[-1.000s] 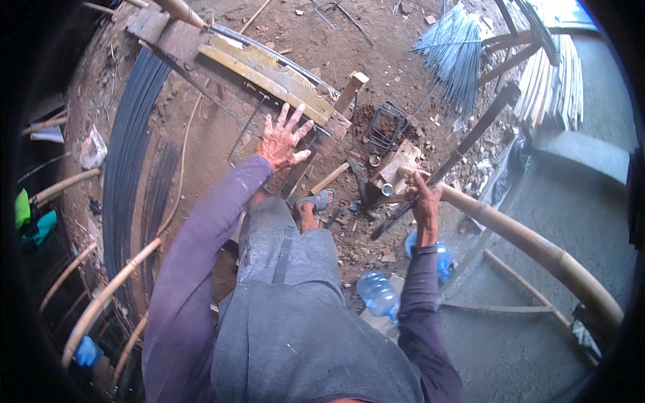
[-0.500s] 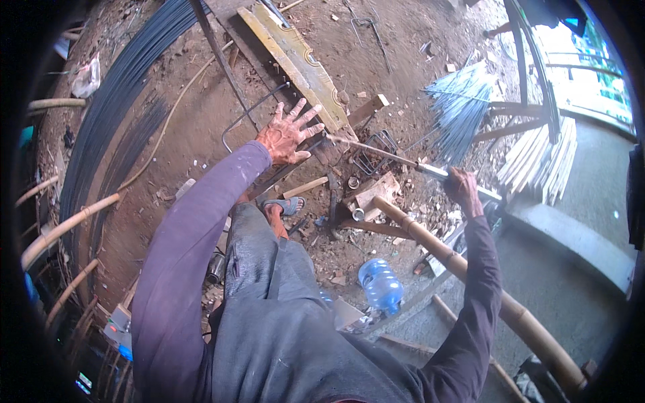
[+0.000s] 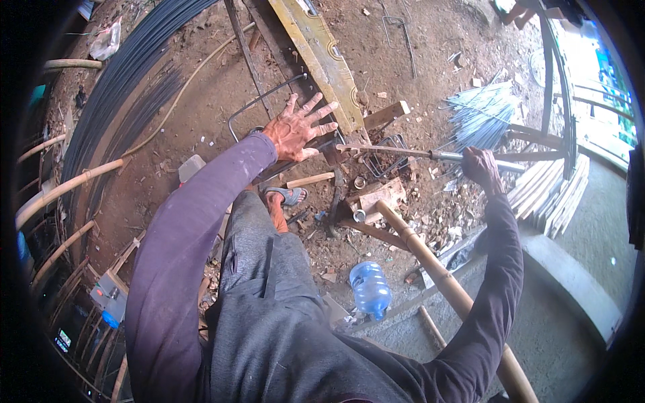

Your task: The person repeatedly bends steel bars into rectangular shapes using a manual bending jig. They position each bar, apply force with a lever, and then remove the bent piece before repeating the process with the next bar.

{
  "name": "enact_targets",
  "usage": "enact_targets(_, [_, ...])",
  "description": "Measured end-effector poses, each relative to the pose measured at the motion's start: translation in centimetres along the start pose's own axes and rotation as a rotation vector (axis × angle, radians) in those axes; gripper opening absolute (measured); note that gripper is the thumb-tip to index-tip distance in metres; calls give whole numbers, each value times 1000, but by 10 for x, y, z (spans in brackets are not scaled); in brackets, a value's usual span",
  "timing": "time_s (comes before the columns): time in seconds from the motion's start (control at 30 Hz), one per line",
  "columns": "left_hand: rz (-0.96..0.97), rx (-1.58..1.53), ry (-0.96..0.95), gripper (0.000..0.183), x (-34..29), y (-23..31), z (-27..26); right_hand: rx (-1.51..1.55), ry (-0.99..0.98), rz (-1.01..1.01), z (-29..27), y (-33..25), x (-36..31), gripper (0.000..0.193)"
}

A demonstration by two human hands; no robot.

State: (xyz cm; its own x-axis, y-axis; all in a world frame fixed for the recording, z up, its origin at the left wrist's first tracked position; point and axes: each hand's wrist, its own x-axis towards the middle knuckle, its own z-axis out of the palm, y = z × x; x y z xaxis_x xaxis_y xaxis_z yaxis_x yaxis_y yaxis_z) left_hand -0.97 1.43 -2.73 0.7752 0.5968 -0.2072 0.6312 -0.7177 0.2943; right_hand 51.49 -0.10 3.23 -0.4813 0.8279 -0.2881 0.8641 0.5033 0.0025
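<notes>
My right hand (image 3: 481, 168) is wrapped around the pipe handle of a long steel bending lever (image 3: 393, 151), out to the right. The lever's rusty end reaches left to a narrow workbench (image 3: 267, 50) in the middle. Beside that end, my left hand (image 3: 295, 131) is spread palm down with its fingers apart. A dark bent steel rod (image 3: 259, 102) runs up to the bench and passes close to my left hand. Whether the palm presses on the rod cannot be seen. A yellow patterned board (image 3: 322, 60) lies along the bench, just beyond my fingers.
Long steel rods (image 3: 111, 97) curve along the left. A bundle of cut rods (image 3: 484, 114) and pale wood strips (image 3: 554, 195) lie to the right. A bamboo pole (image 3: 440, 275) slants beneath my right arm. Near my legs are a blue water jug (image 3: 369, 289) and a hammer (image 3: 336, 201).
My right hand has swung the lever's handle end forward, away from my body, so the lever lies nearer to level across the view. My left hand stays spread beside the bench.
</notes>
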Motion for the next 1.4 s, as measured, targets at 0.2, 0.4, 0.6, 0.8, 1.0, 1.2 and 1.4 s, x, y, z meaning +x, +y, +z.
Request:
enact_targets(0.2, [-13, -5, -31, 72, 1, 1, -2, 60, 56, -19, 7, 4, 8, 6])
enact_targets(0.4, [-19, 14, -35, 72, 1, 5, -7, 63, 88, -70, 10, 6, 8, 5])
enact_targets(0.6, [-7, 8, -28, 74, 2, 0, 6, 65, 123, -105, 20, 13, 11, 9])
enact_targets(0.8, [56, -126, 142, 79, 5, 2, 1, -268, -358, 167, 30, 13, 2, 7])
enact_targets(1.0, [29, -50, 24, 79, 11, 13, -9, -54, 49, 209, 36, -8, -15, 9])
enact_targets(1.2, [28, -41, 0, 80, 10, 4, 9, -118, 172, 274, 41, -26, -27, 12])
enact_targets(1.4, [40, -5, 36, 82, 9, 11, -1, -187, 299, 333, 37, -45, -36, 13])
